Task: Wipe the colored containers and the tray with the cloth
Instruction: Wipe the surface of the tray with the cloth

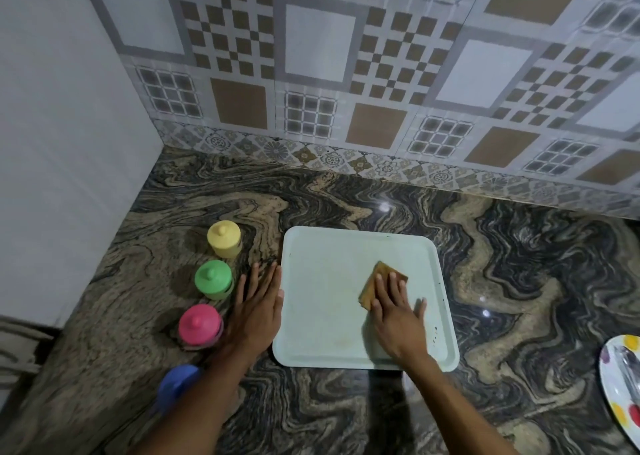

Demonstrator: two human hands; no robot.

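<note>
Dim, soft, glare spots, wide-angle warp

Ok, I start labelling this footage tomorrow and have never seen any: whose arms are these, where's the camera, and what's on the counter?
No machine here: these are a person's two bare arms, filmed by one wide-angle camera worn on their head, looking down. The right hand lies flat on a brownish cloth, pressing it onto the pale tray. The left hand rests flat on the stone counter at the tray's left edge, holding nothing. Left of it stand, in a row, a yellow container, green container, pink container and blue container, the last partly hidden by the left arm. A spotted plate shows at the right edge.
</note>
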